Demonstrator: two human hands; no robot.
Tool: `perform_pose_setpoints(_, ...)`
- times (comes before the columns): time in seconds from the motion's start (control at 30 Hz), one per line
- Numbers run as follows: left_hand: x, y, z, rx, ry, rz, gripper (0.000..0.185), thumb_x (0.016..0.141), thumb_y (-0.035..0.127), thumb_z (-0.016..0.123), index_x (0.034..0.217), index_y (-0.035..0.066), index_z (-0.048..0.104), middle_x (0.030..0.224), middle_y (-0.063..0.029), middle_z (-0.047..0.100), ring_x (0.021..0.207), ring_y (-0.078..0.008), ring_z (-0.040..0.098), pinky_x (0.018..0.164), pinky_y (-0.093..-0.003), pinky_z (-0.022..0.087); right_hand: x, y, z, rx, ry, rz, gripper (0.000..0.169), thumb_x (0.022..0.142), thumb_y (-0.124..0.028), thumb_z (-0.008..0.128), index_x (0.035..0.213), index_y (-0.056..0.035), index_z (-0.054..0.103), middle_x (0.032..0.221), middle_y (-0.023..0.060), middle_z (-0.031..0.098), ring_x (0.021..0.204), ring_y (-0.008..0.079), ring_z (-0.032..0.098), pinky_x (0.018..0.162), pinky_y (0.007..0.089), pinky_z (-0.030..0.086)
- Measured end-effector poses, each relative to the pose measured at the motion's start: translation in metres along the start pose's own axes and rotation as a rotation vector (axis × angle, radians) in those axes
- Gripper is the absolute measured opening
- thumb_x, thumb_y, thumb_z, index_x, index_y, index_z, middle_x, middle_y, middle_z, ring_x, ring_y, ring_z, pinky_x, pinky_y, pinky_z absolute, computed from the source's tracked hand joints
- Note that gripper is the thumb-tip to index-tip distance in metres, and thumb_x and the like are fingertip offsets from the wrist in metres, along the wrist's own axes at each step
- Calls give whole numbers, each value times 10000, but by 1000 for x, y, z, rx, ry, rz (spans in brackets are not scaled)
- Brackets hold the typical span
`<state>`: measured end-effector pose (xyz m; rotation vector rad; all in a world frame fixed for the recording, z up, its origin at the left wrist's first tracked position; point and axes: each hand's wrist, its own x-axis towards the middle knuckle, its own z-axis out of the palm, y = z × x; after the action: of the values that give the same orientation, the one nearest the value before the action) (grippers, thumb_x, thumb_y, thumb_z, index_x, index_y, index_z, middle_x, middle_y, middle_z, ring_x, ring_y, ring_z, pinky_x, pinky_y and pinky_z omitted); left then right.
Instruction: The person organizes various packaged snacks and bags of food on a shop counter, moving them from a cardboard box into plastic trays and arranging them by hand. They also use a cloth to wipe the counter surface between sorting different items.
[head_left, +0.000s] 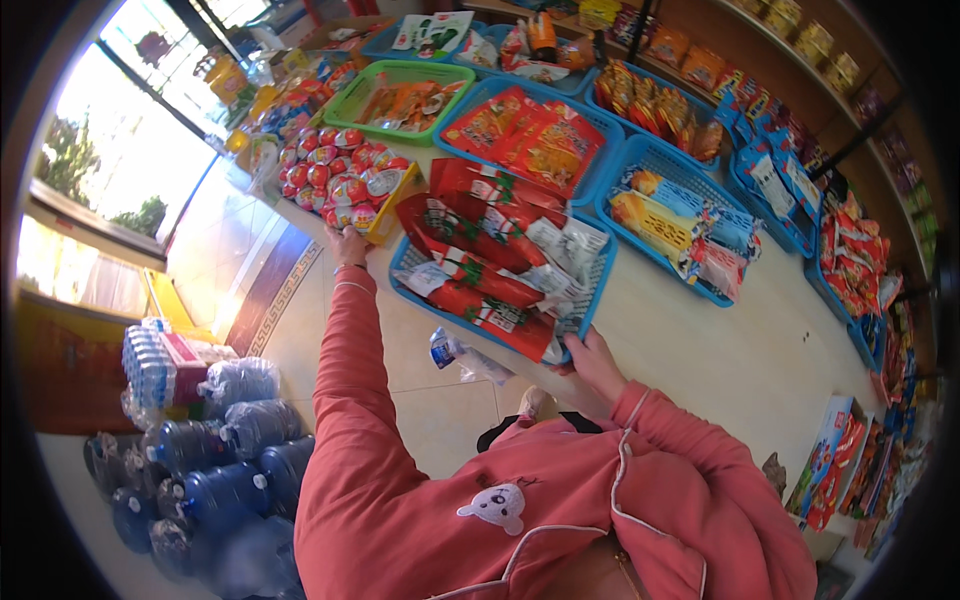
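Observation:
My right hand (592, 361) grips the near right corner of a blue plastic basket (606, 262), its thumb on the rim. Red snack packets (480, 307) lie in that basket, which sits at the front edge of a pale table (675, 352). My left hand (349, 246) is at the near edge of a yellow display box (401, 202) full of red and white egg-shaped packages (349, 190); its fingers are partly hidden behind the box, so its hold is unclear. The box stands just left of the basket.
Behind stand a green basket (435, 133), a blue basket of red packets (611, 161) and a blue basket of yellow and blue packets (660, 259). Shelves with snacks line the right. Blue water jugs (225, 487) and a pack of bottles (150, 360) stand on the floor at left.

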<state>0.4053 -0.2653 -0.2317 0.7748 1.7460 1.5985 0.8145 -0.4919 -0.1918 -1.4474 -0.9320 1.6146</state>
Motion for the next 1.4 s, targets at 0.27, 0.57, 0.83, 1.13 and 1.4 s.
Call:
perform_pose_setpoints(0.27, 56, -10, -25, 157, -206, 54, 549, 788, 338, 501, 1236, 37, 404, 991, -195, 572, 802, -318, 600, 607, -387, 518, 48, -3, 41, 46, -229, 87, 343, 898, -363, 494, 985, -33, 526, 753, 77, 591, 532, 142, 582, 471, 268, 503)
perform_pose_setpoints(0.57, -145, 104, 17, 402, 9, 389, 498, 900, 331, 485, 1253, -17, 433, 1175, -199, 511, 997, -293, 532, 829, -378, 452, -28, 16, -53, -137, -30, -5, 353, 888, -329, 484, 825, 6, 572, 725, 70, 595, 615, 140, 580, 543, 277, 489)
perform_pose_setpoints(0.83, -353, 133, 127, 102, -710, 846, 366, 904, 66, 457, 1257, -20, 417, 1262, -145, 458, 1097, -229, 471, 910, -330, 391, -171, 58, -208, 35, 707, -155, 325, 882, -307, 515, 786, -3, 581, 666, 63, 589, 554, 133, 538, 515, 275, 466)
perform_pose_setpoints(1.13, -540, 98, 169, 198, -1603, 985, 374, 789, 29, 575, 1155, 11, 497, 1199, -181, 497, 1120, -330, 468, 940, -395, 382, -399, 133, -383, 586, 1781, -225, 263, 852, -312, 572, 890, -54, 538, 735, 36, 547, 543, 111, 515, 456, 229, 441)
perform_pose_setpoints(1.4, -591, 88, 162, 311, -1660, 939, 333, 791, 51, 571, 1121, 24, 529, 1184, -180, 507, 1103, -338, 475, 925, -399, 395, -458, 169, -485, 1021, 1676, -246, 381, 817, -327, 636, 1018, -37, 491, 841, 87, 544, 681, 213, 571, 582, 327, 514)
